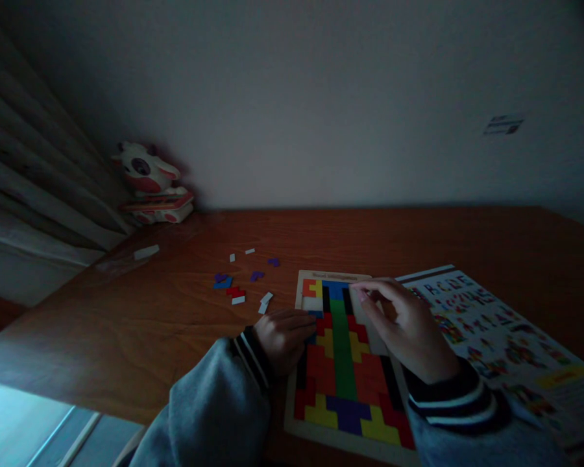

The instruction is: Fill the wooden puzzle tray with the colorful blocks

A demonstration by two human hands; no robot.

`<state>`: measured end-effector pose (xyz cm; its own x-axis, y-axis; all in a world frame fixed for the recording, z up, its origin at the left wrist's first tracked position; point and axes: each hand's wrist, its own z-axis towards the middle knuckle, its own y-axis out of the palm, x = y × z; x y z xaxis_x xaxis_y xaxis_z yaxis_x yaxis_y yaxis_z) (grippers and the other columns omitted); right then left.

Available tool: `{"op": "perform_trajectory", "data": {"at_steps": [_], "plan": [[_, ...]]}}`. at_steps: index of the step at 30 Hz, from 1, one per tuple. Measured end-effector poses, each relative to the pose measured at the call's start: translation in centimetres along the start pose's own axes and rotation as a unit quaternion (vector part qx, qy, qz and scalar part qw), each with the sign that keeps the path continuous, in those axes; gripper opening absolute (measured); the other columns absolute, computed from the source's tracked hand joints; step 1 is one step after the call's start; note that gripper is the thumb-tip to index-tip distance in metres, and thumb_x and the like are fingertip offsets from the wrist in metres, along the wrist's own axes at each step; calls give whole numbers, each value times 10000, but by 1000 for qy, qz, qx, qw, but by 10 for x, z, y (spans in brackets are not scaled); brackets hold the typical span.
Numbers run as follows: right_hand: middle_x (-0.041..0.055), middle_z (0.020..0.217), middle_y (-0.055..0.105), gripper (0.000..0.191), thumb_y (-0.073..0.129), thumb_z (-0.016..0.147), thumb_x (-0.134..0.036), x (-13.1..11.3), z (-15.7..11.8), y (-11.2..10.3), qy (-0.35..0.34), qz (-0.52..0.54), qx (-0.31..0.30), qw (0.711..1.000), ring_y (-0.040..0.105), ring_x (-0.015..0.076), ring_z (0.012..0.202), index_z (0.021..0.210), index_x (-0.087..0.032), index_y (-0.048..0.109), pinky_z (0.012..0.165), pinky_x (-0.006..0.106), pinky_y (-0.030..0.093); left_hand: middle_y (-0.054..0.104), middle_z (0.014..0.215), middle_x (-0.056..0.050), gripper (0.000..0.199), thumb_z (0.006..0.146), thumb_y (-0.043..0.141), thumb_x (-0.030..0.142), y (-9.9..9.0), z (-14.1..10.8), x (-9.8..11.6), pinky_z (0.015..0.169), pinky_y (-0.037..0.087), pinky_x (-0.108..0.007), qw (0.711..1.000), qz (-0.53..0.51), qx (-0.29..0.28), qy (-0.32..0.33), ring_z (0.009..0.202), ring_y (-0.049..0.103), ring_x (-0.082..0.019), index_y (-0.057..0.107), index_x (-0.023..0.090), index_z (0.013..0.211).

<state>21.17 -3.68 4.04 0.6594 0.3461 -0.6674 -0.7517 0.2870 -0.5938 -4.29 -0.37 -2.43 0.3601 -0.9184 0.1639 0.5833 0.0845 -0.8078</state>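
Note:
A wooden tray puzzle (334, 275) lies in front of me, mostly filled with coloured block pieces. A long green strip (342, 350) runs down its middle, with red, orange, yellow and black pieces on either side and a purple piece (349, 413) near the bottom. My left hand (285, 337) rests across the tray's left edge, its fingers lying flat near a blue piece. Over the upper right of the tray, my right hand (409, 324) is closed in a pinch, thumb against forefinger. Anything between those fingertips is too small and dark to make out.
Loose white, purple, blue and red pieces (235, 292) lie left of the tray on the wooden table (189, 363). A printed pattern sheet (511, 337) lies on the right, partly under my right forearm. A toy animal keyboard (158, 194) stands at the back left beside a curtain (39, 162).

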Motion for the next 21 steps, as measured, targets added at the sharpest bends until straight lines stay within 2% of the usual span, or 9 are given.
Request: {"op": "perform_trajectory", "data": {"at_steps": [8,13,17,21], "plan": [[53,990,693,185,517,946,-328,1,-1,7,-10,-24,-38,999,669,206,873,1031,-245,659,807,384,537,734,1136,-110,357,842,453,111,2,-1,-1,867,594,-408,1000,9,5,6,1072,689,-230,673,146,1121],[74,1079,682,194,568,916,-291,11,-5,18,-38,-82,-71,993,662,251,1002,1080,-239,659,875,452,542,739,1122,-107,350,860,443,112,-1,1,-1,878,594,-397,1000,7,3,30,1078,683,-232,680,142,1116],[93,1078,661,204,570,922,-290,16,-7,24,-46,-112,-93,988,650,266,1005,1091,-217,656,887,487,538,739,1112,-94,325,874,463,130,-22,6,-8,842,603,-383,999,33,5,18,1022,691,-225,690,154,1104],[98,1082,656,203,553,937,-297,13,-5,21,-49,-141,-88,985,659,262,995,1082,-204,662,875,471,547,741,1074,-95,293,886,476,138,-57,0,-29,843,599,-373,985,139,11,-104,951,701,-216,716,163,1054]]}}
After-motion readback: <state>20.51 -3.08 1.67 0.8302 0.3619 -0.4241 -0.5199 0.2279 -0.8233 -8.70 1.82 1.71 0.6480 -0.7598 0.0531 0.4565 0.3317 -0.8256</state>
